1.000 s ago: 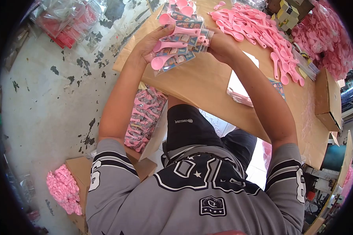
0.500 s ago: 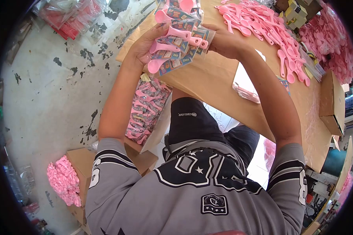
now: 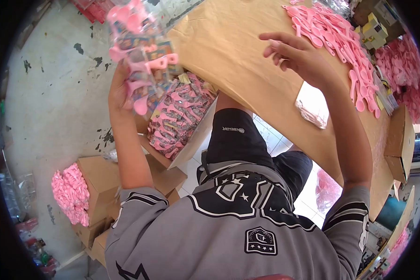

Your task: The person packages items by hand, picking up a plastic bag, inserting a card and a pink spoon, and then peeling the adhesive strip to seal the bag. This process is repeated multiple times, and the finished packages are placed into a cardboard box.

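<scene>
My left hand [image 3: 120, 88] is closed on a bundle of bagged pink spoons [image 3: 142, 65], each in a clear packet with a printed card. The bundle is slightly blurred and hangs beyond the table's left edge, up and left of an open cardboard box [image 3: 189, 143]. Inside that box lie many similar bagged spoons [image 3: 172, 121]. Over the brown-covered table [image 3: 247, 60] hovers my right hand [image 3: 296, 56], holding nothing, its fingers apart and partly curled. Nearest to it are a heap of loose pink spoons [image 3: 329, 35] and a stack of white packets [image 3: 312, 105].
At the lower left, pink items [image 3: 71, 193] bulge beside a cardboard box [image 3: 98, 186]. Another carton [image 3: 399, 142] stands at the table's right edge. More pink spoons [image 3: 401, 65] are massed at the far right. The floor [image 3: 60, 102] has dark worn patches.
My left hand has carried the bundle left and down, off the table toward the box. My right hand has let go of the bundle and moved right, its fingers opening.
</scene>
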### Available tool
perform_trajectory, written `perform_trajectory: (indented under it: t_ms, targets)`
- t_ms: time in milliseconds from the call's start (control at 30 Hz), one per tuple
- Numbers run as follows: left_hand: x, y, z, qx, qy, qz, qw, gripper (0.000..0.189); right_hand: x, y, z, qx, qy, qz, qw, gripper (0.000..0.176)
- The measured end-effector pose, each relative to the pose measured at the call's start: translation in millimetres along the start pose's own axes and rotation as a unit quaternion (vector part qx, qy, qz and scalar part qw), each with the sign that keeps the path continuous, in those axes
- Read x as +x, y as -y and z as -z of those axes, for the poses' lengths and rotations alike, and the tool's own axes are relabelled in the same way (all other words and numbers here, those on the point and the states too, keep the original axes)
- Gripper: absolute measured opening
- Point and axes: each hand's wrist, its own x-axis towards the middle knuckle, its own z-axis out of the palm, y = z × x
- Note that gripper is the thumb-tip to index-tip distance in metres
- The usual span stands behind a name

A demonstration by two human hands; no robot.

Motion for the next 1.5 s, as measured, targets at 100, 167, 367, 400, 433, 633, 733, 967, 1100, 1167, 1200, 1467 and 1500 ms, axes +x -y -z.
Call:
perform_trajectory:
  t_ms: [100, 167, 367, 400, 433, 633, 733, 967, 1100, 1167, 1200, 1467, 1500]
  targets:
    - [-34, 0, 34, 0.087, -0.103, -0.019, 0.991, 0.063, -18, -3, 10, -0.023, -0.029, -0.006, 0.999, 0.046]
    - [-52, 14, 67, 0.108, -0.170, -0.012, 0.979, 0.062, -28, -6, 21, -0.015, -0.050, -0.013, 0.999, 0.043]
    - [-67, 112, 142, 0.073, -0.277, 0.067, 0.956, 0.062, -58, 3, 38, 0.036, -0.083, 0.008, 0.996, 0.040]
    - [-63, 137, 153, 0.046, -0.284, 0.066, 0.955, 0.062, -64, 6, 39, 0.038, -0.089, 0.014, 0.995, 0.040]
    - [-58, 158, 161, 0.018, -0.290, 0.066, 0.955, 0.061, -70, 8, 41, 0.037, -0.090, 0.016, 0.995, 0.039]
    - [6, 245, 186, 0.014, -0.259, 0.089, 0.962, 0.067, -103, 18, 44, 0.034, -0.104, 0.000, 0.994, 0.035]
    - [37, 290, 210, 0.020, -0.240, 0.144, 0.960, 0.081, -116, 19, 43, 0.039, -0.111, -0.013, 0.993, 0.034]
    - [15, 336, 211, 0.012, -0.343, 0.345, 0.874, 0.114, -152, 16, 48, 0.015, -0.162, -0.016, 0.987, 0.036]
    - [-5, 375, 227, 0.081, -0.412, 0.357, 0.835, 0.090, -171, 15, 56, 0.022, -0.179, -0.018, 0.983, 0.037]
    - [-9, 382, 227, 0.133, -0.416, 0.342, 0.832, 0.077, -177, 16, 58, 0.023, -0.186, -0.010, 0.982, 0.037]
    - [-11, 385, 227, 0.167, -0.403, 0.327, 0.838, 0.071, -180, 17, 58, 0.022, -0.189, -0.005, 0.982, 0.037]
    - [18, 335, 70, 0.364, -0.234, 0.029, 0.901, 0.044, -241, 54, 77, -0.072, -0.126, 0.132, 0.981, 0.049]
    - [23, 317, 39, 0.359, -0.174, 0.046, 0.916, 0.041, -256, 49, 88, -0.052, -0.132, 0.147, 0.979, 0.053]
